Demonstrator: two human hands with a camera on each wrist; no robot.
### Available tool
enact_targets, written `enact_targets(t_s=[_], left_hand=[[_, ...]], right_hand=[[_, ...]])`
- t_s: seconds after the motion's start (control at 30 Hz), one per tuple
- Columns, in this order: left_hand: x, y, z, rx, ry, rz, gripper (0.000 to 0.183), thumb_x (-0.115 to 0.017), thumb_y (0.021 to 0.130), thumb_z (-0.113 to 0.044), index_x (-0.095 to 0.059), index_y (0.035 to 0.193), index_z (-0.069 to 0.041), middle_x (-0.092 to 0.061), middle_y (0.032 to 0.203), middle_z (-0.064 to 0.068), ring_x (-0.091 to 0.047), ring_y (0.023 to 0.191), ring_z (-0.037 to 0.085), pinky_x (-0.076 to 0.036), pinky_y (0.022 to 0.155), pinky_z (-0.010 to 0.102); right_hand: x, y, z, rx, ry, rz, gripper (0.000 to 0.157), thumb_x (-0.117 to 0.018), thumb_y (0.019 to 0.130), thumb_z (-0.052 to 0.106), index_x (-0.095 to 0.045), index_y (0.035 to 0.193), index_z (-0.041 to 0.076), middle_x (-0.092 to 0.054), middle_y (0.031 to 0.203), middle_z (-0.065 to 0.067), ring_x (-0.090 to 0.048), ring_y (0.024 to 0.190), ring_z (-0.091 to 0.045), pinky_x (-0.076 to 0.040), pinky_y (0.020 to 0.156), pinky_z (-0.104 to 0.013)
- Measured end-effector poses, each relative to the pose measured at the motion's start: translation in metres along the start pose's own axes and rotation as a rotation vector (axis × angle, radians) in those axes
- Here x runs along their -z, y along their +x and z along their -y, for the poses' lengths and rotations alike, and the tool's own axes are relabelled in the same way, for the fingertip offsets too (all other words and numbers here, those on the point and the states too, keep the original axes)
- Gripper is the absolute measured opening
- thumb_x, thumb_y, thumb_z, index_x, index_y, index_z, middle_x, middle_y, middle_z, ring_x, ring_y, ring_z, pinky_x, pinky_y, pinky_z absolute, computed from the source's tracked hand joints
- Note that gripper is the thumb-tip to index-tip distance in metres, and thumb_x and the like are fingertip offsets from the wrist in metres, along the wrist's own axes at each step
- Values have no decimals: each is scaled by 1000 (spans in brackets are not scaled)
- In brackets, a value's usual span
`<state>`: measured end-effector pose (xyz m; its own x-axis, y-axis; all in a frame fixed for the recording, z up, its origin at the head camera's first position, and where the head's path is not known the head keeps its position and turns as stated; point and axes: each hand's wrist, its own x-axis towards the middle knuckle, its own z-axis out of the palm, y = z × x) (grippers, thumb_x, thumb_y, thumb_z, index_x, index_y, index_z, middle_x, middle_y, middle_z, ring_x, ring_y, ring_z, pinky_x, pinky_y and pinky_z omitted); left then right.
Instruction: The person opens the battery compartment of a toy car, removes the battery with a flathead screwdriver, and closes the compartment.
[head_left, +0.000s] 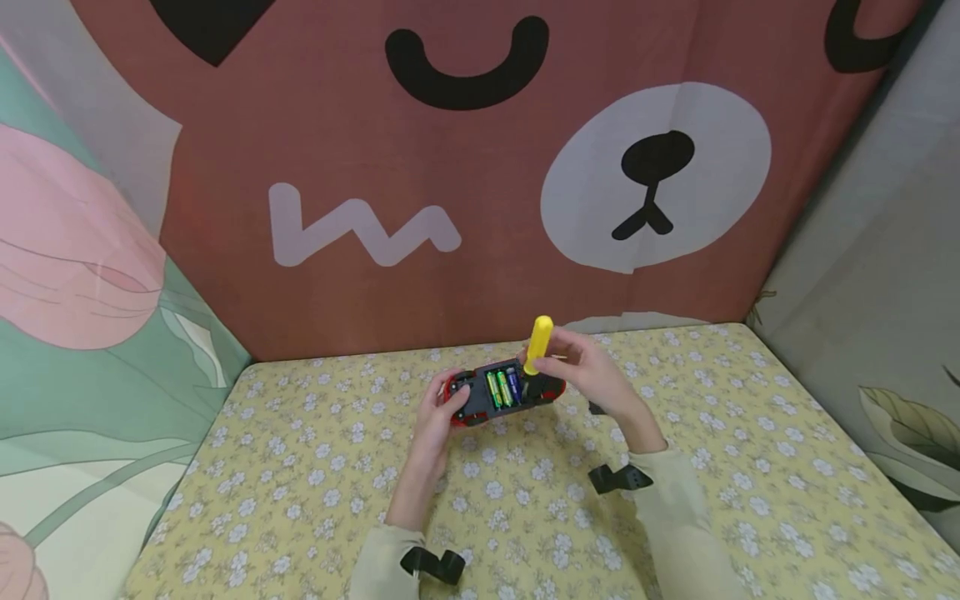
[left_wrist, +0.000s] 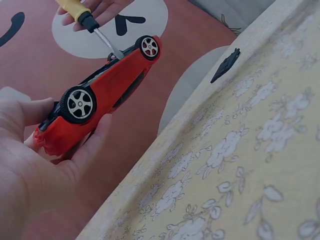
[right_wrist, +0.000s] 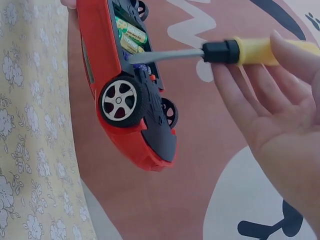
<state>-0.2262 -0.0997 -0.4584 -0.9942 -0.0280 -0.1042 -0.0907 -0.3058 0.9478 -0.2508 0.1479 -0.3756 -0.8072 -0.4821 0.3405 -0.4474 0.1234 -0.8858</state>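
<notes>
My left hand (head_left: pixel 433 421) grips one end of a red toy car (left_wrist: pixel 112 90), thumb on its black underside, which faces up in the head view. Green batteries (right_wrist: pixel 131 32) and a blue one (head_left: pixel 513 385) lie in the uncovered battery compartment. In my right hand (head_left: pixel 596 375) is a screwdriver (head_left: pixel 540 343) with a yellow handle and black collar, held between thumb and fingers. Its metal shaft (right_wrist: pixel 170 55) reaches to the compartment by the blue battery; whether the tip touches it I cannot tell.
A small black flat piece, likely a cover (left_wrist: pixel 226 65), lies on the flowered tablecloth (head_left: pixel 300 500), partly behind my right wrist in the head view. A printed bear curtain (head_left: pixel 487 292) hangs behind the table. Black straps (head_left: pixel 433 567) sit on both sleeves.
</notes>
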Motion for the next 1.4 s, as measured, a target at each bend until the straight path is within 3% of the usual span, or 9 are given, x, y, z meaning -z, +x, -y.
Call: enact_targets(t_s=[0.23, 0.5, 0.73, 0.9, 1.07, 1.3, 1.4], left_hand=[[-2, -1, 0, -9, 17, 25, 45, -66, 100, -12, -53, 142, -2, -59, 135, 17, -66, 104, 20, -58, 78, 30], [-4, -2, 0, -25, 49, 69, 42, -67, 99, -15, -56, 139, -5, -60, 132, 13, -64, 105, 19, -56, 80, 30], [-4, -2, 0, -16, 59, 81, 46, -66, 100, -13, -53, 142, -1, -60, 131, 12, -64, 103, 19, -56, 79, 29], [-4, -4, -1, -20, 58, 83, 47, -67, 100, -15, -53, 142, -1, -60, 131, 12, -64, 103, 18, -56, 79, 28], [-4, -4, -1, -16, 67, 83, 45, -67, 100, -15, -54, 141, -3, -61, 130, 12, -65, 103, 18, -56, 77, 28], [-4, -2, 1, -15, 57, 90, 43, -68, 99, -14, -56, 139, -3, -61, 129, 12, -65, 103, 19, -56, 78, 29], [-4, -3, 0, -19, 59, 95, 42, -68, 99, -15, -56, 138, -4, -61, 130, 13, -65, 103, 20, -57, 78, 29]], right_hand=[[1, 2, -2, 58, 54, -129, 25, -65, 100, 1, -65, 124, -7, -71, 116, -24, -71, 105, -21, -57, 92, -30], [2, 3, -3, 91, 75, -177, 31, -64, 101, -1, -63, 131, -7, -69, 121, -27, -70, 111, -36, -56, 94, -31], [0, 3, -4, 96, 62, -187, 33, -63, 102, 1, -62, 134, -6, -68, 121, -30, -68, 112, -40, -56, 95, -30], [0, 2, -5, 74, 48, -208, 33, -63, 103, 5, -62, 135, -2, -70, 122, -22, -70, 112, -34, -56, 95, -31], [1, 2, -5, 66, 33, -223, 34, -63, 104, 6, -62, 137, -1, -69, 123, -25, -71, 109, -20, -56, 95, -30], [1, 1, -6, 69, 43, -228, 35, -62, 104, 5, -60, 138, -2, -65, 124, -33, -71, 109, -16, -56, 95, -29], [0, 2, -5, 68, 43, -231, 35, -63, 103, 6, -61, 138, -1, -67, 123, -31, -71, 109, -16, -56, 94, -29]])
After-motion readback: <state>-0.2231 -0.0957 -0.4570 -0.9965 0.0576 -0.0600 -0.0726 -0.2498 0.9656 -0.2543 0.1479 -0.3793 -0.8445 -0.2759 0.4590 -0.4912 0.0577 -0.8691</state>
